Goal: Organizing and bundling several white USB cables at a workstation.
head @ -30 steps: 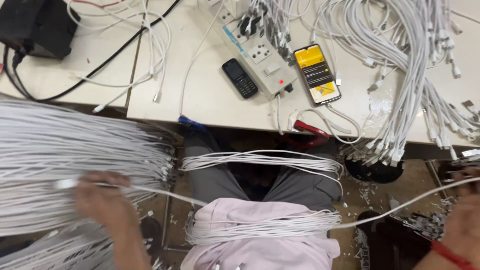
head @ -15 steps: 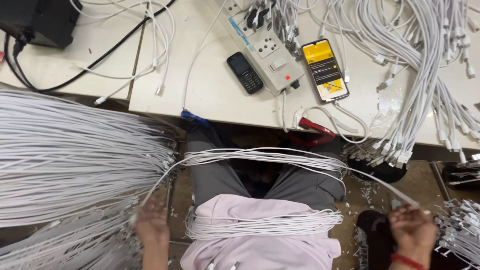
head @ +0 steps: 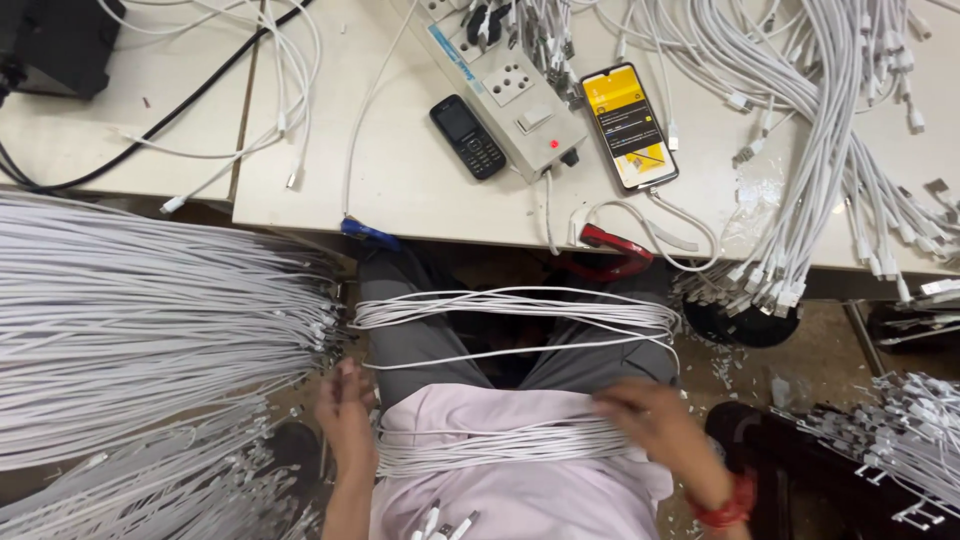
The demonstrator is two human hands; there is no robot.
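Both hands rest at the ends of a bundle of white cables (head: 500,447) lying across the lap: the left hand (head: 347,412) loosely curled at its left end, the right hand (head: 650,418) spread over its right end; actual grip unclear. The cables look light, limp and smooth, best gathered mid-bundle. Beyond the hands, on the worktop (head: 400,180), lie a smartphone (head: 629,126) with a yellow screen and a black keypad phone (head: 467,136).
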